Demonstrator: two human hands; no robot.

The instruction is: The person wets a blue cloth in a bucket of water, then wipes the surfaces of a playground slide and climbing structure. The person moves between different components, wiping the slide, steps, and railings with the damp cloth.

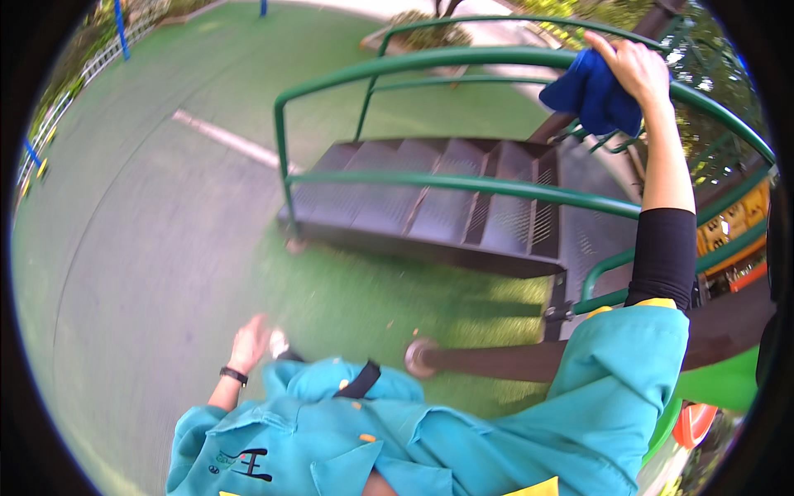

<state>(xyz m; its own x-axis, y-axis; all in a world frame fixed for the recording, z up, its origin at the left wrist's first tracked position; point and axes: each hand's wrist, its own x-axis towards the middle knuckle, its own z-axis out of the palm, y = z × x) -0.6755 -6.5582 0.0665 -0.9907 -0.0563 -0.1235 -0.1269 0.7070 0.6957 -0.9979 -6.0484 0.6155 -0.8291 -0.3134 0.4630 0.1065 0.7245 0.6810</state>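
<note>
High on the right, my right hand (639, 68) presses a blue cloth (589, 93) over the green metal handrail (446, 57) of a playground stair. The fingers wrap the top of the rail, and the cloth's folds hang down on its near side. My left hand (248, 344) hangs low beside my body, blurred, with nothing visible in it. A dark band circles that wrist. Below the rail run the stair's dark perforated metal steps (428, 167), with a lower green rail (459, 181) along their near side.
A brown post (496, 363) stands near my right side by the stair's upper platform (598, 229). Green and grey soft ground (155, 217) spreads to the left. A second handrail (496, 20) lines the stair's far side. Green and orange plastic playground parts (695, 425) are at lower right.
</note>
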